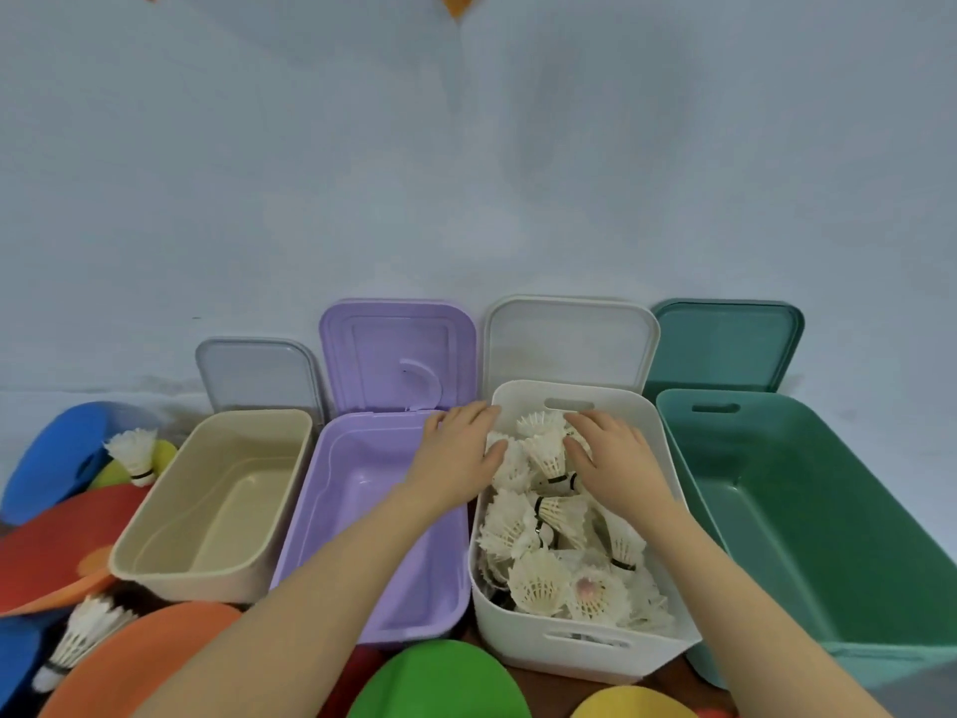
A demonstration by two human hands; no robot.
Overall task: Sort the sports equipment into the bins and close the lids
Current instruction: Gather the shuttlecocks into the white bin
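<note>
Where the view is beginning at the near edge, a green disc (440, 681), a yellow disc (634, 703) and an orange disc (140, 660) are lying flat, with a loose shuttlecock (77, 640) resting beside the orange one. Behind them, four open bins are standing in a row: a beige bin (171, 572), a purple bin (414, 608), a white bin (585, 650) and a green bin (880, 603). A heap of shuttlecocks (559, 551) is filling the white bin. Both forearms are reaching forward over the row. The left hand (458, 453) is lying over the white bin's left rim with fingers straight and relaxed, touching the heap. The right hand (611, 458) is resting on top of the heap, fingers extended, gripping nothing. Further left, a red disc (46, 551), a blue disc (57, 458) and another shuttlecock (133, 453) are lying. At the far side, all four lids are standing open: grey lid (259, 375), purple lid (396, 355), white lid (569, 339), green lid (725, 344).
</note>
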